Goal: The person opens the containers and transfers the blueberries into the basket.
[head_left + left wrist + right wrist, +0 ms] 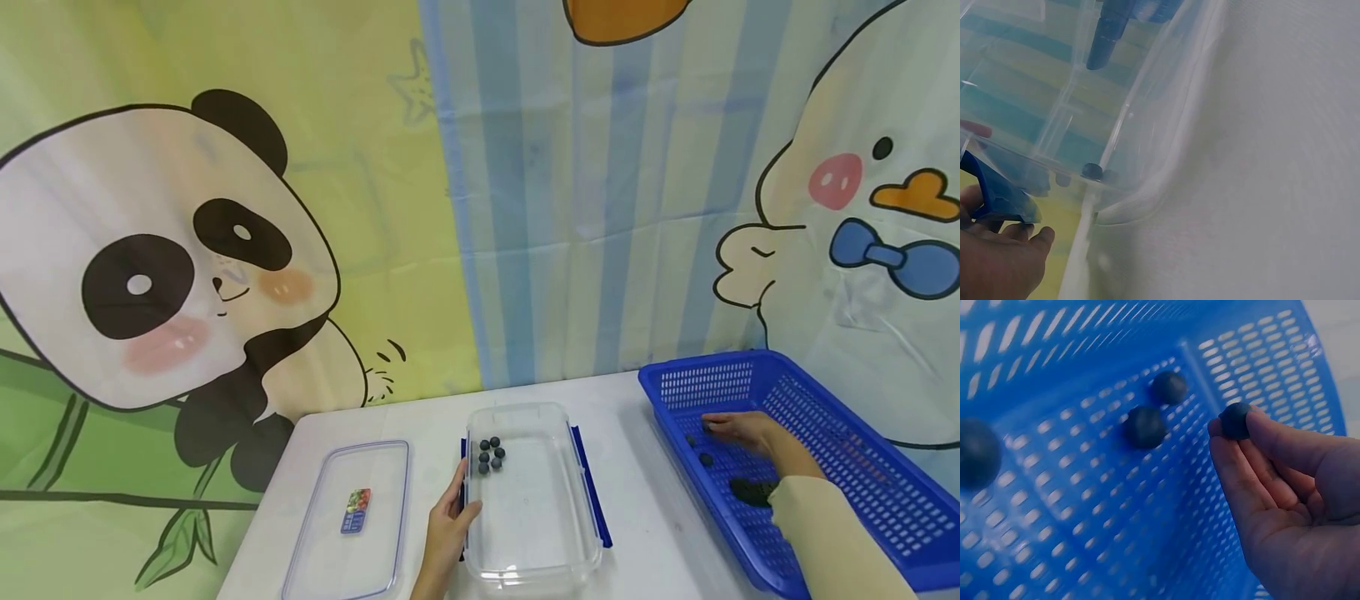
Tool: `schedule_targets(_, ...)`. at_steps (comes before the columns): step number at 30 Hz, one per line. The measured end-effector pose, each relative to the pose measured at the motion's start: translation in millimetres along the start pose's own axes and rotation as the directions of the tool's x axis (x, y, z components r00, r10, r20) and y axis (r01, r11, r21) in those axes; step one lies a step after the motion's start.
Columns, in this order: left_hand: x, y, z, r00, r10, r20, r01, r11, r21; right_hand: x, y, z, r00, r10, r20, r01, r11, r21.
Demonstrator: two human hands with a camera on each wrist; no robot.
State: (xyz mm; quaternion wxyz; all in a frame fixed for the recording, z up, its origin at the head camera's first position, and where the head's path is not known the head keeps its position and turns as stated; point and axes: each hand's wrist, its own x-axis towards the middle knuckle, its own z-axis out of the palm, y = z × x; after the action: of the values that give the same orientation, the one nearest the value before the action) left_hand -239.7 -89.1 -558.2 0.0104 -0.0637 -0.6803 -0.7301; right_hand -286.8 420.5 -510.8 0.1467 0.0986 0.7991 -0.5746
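A clear plastic box [528,508] stands on the white table, with several dark round balls [483,457] at its far left inside. My left hand [447,529] grips the box's left wall; in the left wrist view the hand [1004,259] has its fingers curled by the blue side latch [1004,194]. Inside the blue basket [720,517], my right hand [746,431] pinches one dark ball [1235,421] between thumb and fingertips, as the right wrist view shows. Below it other dark balls [1144,427] lie on the basket's slotted floor.
A clear lid [375,475] with a coloured label lies left of the box. A dark green object [752,492] lies in the basket beneath the right forearm. Behind the table hangs a printed curtain [555,208].
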Motion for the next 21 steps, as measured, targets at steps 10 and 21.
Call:
schedule_targets(10,-2.3,-1.1,0.0,1.000,0.001,0.005,-0.001,1.000,-0.028,-4.1,9.4,0.7,0.994,0.046,-0.095,-0.023,0.974,0.225)
schedule_targets(21,-1.4,1.0,1.5,1.000,-0.013,-0.006,0.013,1.000,-0.021,-22.0,-75.6,31.4,0.974,-0.212,-0.076,0.216,0.975,0.048)
